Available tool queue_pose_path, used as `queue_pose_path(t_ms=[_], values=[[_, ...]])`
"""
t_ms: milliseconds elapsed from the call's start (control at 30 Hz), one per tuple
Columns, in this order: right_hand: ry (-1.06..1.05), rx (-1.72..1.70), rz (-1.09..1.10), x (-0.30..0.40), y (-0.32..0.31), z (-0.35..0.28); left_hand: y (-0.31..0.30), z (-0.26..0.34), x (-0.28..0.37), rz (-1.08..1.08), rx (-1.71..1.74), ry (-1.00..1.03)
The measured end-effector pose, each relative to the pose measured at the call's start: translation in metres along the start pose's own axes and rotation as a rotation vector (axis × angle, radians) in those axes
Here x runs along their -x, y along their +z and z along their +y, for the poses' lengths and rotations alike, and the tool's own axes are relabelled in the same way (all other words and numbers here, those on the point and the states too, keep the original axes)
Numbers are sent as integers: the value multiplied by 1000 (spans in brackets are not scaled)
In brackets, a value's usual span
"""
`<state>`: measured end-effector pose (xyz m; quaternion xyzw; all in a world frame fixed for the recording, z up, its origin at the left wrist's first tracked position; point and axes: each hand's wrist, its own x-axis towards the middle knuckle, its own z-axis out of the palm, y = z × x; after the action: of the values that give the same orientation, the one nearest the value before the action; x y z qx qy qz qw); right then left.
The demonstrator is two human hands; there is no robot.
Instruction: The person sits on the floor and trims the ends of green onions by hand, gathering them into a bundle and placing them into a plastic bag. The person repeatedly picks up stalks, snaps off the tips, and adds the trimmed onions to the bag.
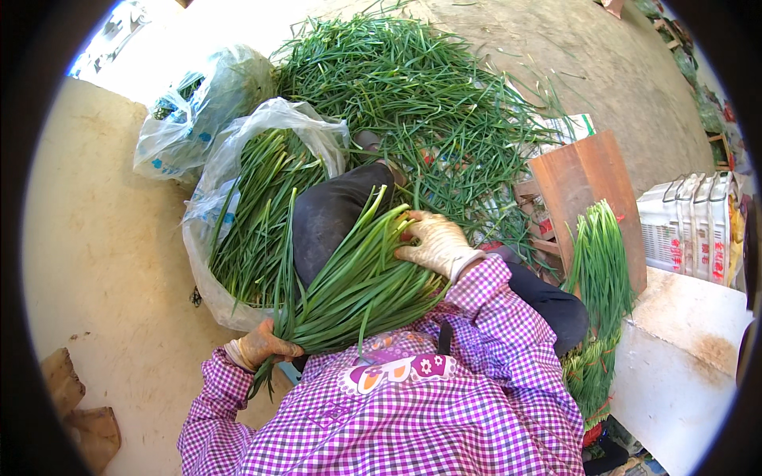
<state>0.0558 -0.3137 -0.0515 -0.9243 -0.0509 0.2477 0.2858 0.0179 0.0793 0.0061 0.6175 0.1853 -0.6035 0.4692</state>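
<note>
A loose bunch of long green Chinese chives (357, 285) lies across my lap. My left hand (265, 346), in a soiled work glove, is closed round its leafy lower-left end. My right hand (431, 241), in a pale glove, rests at the upper right side of the bunch, thumb and fingers curved about some stalks; whether it grips them is unclear. Beside my knee, an open clear plastic bag (202, 262) holds more chives (256, 220). A large heap of loose chives (393, 77) spreads beyond my feet. Tied bundles of chives (601, 268) lean at my right.
A second plastic bag (220, 89) with greens stands at the upper left. At the right are a curved wooden board (586, 172), a white box (678, 357) and a white plastic-strapped stack (684, 226). Brown scraps (92, 434) lie on the floor at the lower left.
</note>
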Motion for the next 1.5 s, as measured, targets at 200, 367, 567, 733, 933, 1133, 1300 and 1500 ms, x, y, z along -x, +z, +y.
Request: queue_pose_path(t_ms=[200, 367, 567, 733, 933, 1133, 1300, 1500], values=[[-173, 92, 345, -4, 33, 17, 0, 6, 0, -95, -3, 14], [-27, 531, 495, -4, 38, 65, 3, 11, -2, -100, -47, 19], [424, 244, 405, 11, -51, 105, 3, 15, 1, -102, -21, 36], [53, -551, -13, -29, -20, 12, 2, 22, -2, -155, -38, 89], [418, -1216, 452, -32, -49, 40, -7, 6, 11, -67, 68, 28], [402, -1103, -98, 34, -6, 29, 8, 18, 10, -15, 91, 95], [62, -1558, 299, 41, 14, 3, -7, 68, 45, 65, -17, 361], [158, -1795, 222, 50, 33, 8, -19, 45, 16, 164, 32, 214]])
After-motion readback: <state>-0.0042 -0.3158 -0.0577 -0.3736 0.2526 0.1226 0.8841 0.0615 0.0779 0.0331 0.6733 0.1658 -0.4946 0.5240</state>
